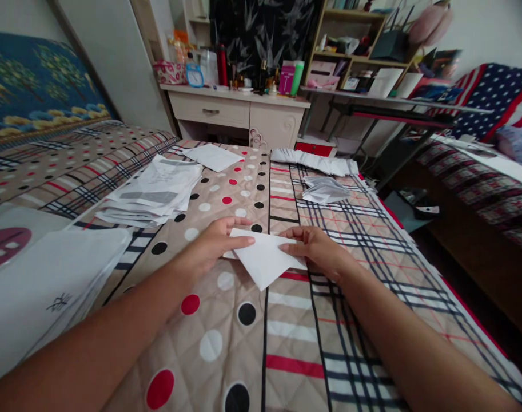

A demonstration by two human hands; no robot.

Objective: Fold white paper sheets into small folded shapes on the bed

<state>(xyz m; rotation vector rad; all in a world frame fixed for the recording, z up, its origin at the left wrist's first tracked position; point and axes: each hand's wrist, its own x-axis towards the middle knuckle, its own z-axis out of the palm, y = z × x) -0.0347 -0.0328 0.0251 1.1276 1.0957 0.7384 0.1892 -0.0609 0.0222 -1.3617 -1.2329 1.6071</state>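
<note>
A quilted bedspread (254,337) with dots, stripes and plaid covers the bed. Above its middle, the left hand (215,246) and the right hand (321,250) hold a folded white paper (263,263) between them, each with its thumb pressed on top and the fingers closed beneath the edge; its pointed flap faces the wearer. To the left lie a paper stack (155,191) and white plastic bags (72,274); farther off, a white sheet (213,156) and, right, a clear packet (325,190). Beyond the bed stands a cream dresser (209,110) bearing a blue clock (194,74) and a red flask (222,66). A stars-and-stripes cloth (496,103) hangs at far right.
</note>
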